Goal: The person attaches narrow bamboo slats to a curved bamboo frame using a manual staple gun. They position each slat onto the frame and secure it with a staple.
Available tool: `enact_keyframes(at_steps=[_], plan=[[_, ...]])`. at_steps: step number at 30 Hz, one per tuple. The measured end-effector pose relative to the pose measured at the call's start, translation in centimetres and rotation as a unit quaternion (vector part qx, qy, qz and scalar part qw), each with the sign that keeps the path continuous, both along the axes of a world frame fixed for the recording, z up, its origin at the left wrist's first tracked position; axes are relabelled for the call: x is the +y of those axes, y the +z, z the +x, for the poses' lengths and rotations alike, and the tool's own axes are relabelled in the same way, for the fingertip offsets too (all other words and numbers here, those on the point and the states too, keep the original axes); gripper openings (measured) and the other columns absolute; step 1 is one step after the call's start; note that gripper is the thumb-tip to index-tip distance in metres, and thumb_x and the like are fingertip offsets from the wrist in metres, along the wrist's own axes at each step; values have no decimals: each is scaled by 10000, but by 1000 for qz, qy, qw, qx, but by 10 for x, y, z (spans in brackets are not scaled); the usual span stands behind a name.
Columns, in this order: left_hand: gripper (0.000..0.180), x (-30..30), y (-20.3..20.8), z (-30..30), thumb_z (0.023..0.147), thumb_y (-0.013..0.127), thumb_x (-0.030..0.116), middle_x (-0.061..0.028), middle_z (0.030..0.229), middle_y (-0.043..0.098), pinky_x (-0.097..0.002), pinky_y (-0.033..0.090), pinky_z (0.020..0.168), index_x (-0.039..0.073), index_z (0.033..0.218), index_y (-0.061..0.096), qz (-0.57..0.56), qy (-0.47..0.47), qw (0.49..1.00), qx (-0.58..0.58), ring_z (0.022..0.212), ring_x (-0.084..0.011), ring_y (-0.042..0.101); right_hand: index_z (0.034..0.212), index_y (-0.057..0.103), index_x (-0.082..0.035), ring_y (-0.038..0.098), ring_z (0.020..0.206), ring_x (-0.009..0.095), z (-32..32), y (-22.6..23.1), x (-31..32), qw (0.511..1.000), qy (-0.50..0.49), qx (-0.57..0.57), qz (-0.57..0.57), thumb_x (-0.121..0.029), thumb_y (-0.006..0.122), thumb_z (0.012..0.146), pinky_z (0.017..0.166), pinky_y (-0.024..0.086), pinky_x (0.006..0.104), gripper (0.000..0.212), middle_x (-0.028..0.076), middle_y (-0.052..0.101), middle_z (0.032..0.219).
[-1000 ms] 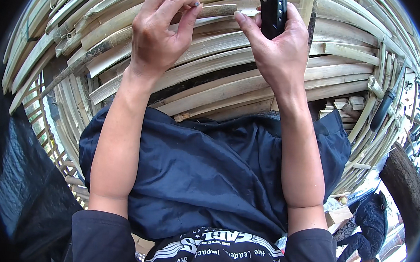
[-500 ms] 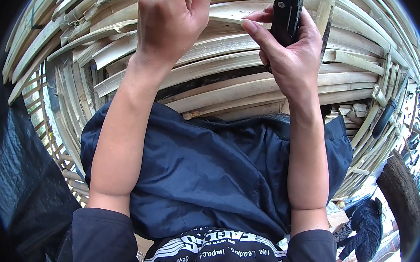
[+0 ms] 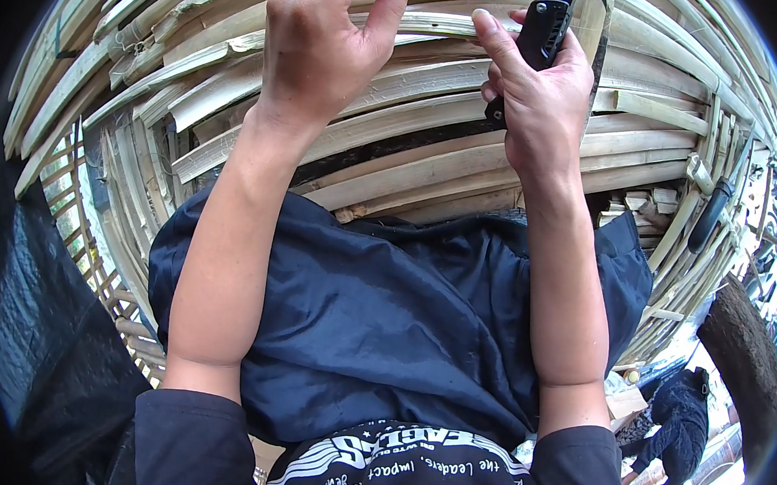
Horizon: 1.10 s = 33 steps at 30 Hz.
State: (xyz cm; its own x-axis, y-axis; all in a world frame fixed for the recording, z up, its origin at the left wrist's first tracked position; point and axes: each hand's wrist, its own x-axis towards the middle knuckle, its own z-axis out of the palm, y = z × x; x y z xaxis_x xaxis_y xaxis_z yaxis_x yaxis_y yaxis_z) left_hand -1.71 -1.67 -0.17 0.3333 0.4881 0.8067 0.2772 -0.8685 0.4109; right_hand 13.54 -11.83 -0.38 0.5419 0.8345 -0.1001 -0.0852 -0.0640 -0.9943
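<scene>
My right hand (image 3: 547, 96) is closed round a black-handled tool (image 3: 545, 33), its handle fitted with screws and slanting up to the right. What the tool's upper end carries is cut off by the picture's top edge. The right thumb is raised, lying off the handle to its left. To the left, my left hand (image 3: 326, 44) has thumb and fingers brought together at the top edge; whatever they pinch is hidden. Split bamboo strips (image 3: 412, 168) lie in layers beneath both hands. Dark blue cloth (image 3: 384, 305) covers my lap.
A second black-handled blade (image 3: 711, 215) rests among bamboo at the right. Beyond it stands a thick brown log (image 3: 745, 358). Another person (image 3: 677, 425) bends over at the lower right. Black sheeting (image 3: 49, 327) hangs at the left beside a bamboo lattice (image 3: 80, 212).
My left hand has shifted slightly right. The right thumb has lifted from the pale strip's end it touched, and the black-handled tool has tilted to the right.
</scene>
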Motion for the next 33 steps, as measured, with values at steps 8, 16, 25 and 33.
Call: enact_keyframes(at_steps=[8, 16, 25, 33], plan=[[114, -3, -5, 0, 845, 718, -72, -113, 848, 661, -293, 554, 590, -4, 902, 646, -100, -32, 994, 16, 707, -207, 687, 1187, 575, 33, 550, 599, 50, 0, -2, -1, 999, 13, -44, 10, -161, 877, 858, 522, 453, 221, 487, 49, 687, 866], [103, 2, -8, -1, 851, 716, -64, -108, 850, 667, -290, 550, 588, -5, 914, 659, -89, -57, 994, -3, 695, -188, 687, 1184, 581, 22, 571, 604, 52, 0, -4, -1, 997, 15, -73, 24, -142, 863, 870, 530, 455, 211, 453, 62, 717, 872], [95, 2, -9, 0, 857, 723, -51, -107, 859, 672, -288, 560, 594, -4, 911, 661, -107, -59, 993, -3, 701, -187, 694, 1169, 588, 17, 575, 592, 56, 0, -7, -2, 996, 14, -77, 44, -126, 859, 872, 524, 450, 204, 427, 61, 725, 864], [88, 4, -7, -2, 853, 727, -54, -95, 885, 694, -272, 550, 598, -8, 915, 684, -151, -76, 985, 18, 715, -159, 687, 1148, 595, 1, 578, 588, 57, 1, -7, -3, 994, 2, -97, 40, -121, 858, 872, 518, 448, 203, 400, 58, 726, 858]])
